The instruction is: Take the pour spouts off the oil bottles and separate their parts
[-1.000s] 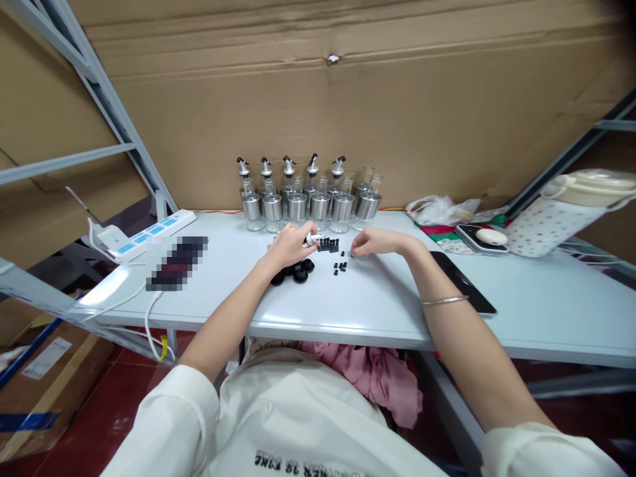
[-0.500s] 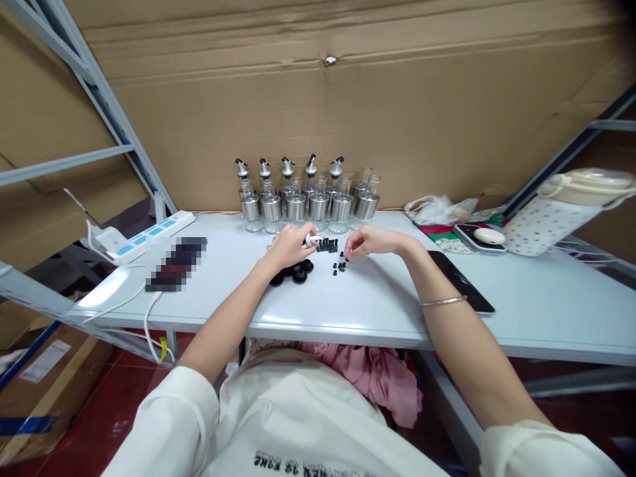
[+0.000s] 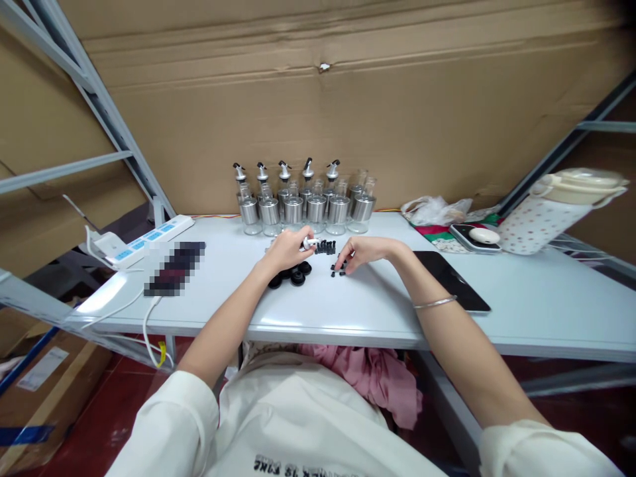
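Note:
My left hand [image 3: 292,248] is closed around a silver-white pourer spout [image 3: 311,243], held just above the table with its narrow end pointing right. Fingers of my right hand [image 3: 362,253] reach down, a little apart, over a scatter of small black caps [image 3: 332,273]; some of these are partly hidden by the fingertips. Between the hands, a short row of black stoppers [image 3: 325,247] lies on the table. Several round black lids [image 3: 298,277] are gathered below my left hand, which covers part of them.
Glass bottles with steel sleeves [image 3: 293,211] stand in rows at the back, some topped with pourers [image 3: 308,169]. On the left lie a power strip [image 3: 154,238] and a blurred-out dark object [image 3: 176,268]. A black tablet [image 3: 454,281] and white jug [image 3: 551,212] are right.
My right hand has moved down and slightly left onto the small black caps, its fingers spreading. My left hand still holds the pourer spout in nearly the same place.

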`<state>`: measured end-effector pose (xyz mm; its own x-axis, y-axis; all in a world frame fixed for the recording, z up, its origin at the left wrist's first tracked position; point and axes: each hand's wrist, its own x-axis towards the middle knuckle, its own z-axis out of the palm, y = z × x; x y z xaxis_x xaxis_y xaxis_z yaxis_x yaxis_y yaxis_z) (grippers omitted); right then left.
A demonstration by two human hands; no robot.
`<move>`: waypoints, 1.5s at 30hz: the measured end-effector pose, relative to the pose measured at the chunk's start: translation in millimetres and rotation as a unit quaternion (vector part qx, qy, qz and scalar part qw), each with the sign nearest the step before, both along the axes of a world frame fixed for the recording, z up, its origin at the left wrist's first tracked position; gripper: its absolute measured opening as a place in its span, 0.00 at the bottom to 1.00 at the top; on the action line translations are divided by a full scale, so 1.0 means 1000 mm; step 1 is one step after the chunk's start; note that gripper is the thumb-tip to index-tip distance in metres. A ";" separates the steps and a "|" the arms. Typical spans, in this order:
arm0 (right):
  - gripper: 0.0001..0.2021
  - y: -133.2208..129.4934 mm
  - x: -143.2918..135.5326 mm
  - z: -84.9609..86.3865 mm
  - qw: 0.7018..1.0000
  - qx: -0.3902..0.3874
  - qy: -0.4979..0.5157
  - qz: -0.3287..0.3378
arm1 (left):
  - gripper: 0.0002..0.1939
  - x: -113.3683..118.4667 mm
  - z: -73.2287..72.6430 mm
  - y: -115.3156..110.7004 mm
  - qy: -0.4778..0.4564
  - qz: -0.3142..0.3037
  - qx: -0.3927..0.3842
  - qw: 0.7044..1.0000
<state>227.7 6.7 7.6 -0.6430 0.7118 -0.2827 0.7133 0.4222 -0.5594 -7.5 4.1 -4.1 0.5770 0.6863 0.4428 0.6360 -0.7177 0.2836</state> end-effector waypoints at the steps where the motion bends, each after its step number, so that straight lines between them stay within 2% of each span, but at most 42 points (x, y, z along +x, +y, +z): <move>1: 0.18 0.000 -0.001 -0.001 1.000 -0.004 -0.001 0.000 | 0.07 0.000 0.000 0.000 0.001 0.001 -0.001 1.000; 7: 0.16 -0.001 -0.005 -0.004 1.000 -0.020 0.006 0.000 | 0.07 -0.001 0.003 -0.003 0.005 0.009 -0.009 1.000; 12: 0.14 -0.007 -0.008 0.002 1.000 -0.014 0.014 -0.020 | 0.08 -0.001 0.001 -0.002 0.012 0.011 -0.007 1.000; 14: 0.13 -0.008 -0.005 0.007 0.998 -0.004 0.054 -0.046 | 0.08 -0.001 0.000 -0.001 0.012 0.011 -0.005 1.000; 17: 0.11 -0.009 0.002 0.012 0.987 0.012 0.103 -0.126 | 0.07 -0.001 0.001 -0.001 0.012 0.010 -0.008 1.000; 20: 0.07 -0.009 0.008 0.013 0.981 0.008 0.079 -0.177 | 0.07 0.000 0.002 -0.002 0.013 0.009 -0.007 1.000; 32: 0.05 -0.002 0.013 0.003 0.980 0.014 -0.023 -0.198 | 0.07 0.000 0.002 -0.002 0.022 0.009 -0.005 1.000; 38: 0.12 0.002 0.009 -0.003 0.967 -0.048 0.041 -0.246 | 0.07 0.000 0.001 -0.002 0.024 0.009 -0.006 1.000; 41: 0.14 0.003 0.003 -0.007 0.968 -0.023 0.038 -0.246 | 0.08 0.000 0.000 -0.001 0.026 0.008 -0.009 1.000; 45: 0.11 0.001 -0.006 -0.008 0.980 0.028 0.013 -0.196 | 0.08 0.000 -0.001 -0.001 0.022 0.005 -0.009 1.000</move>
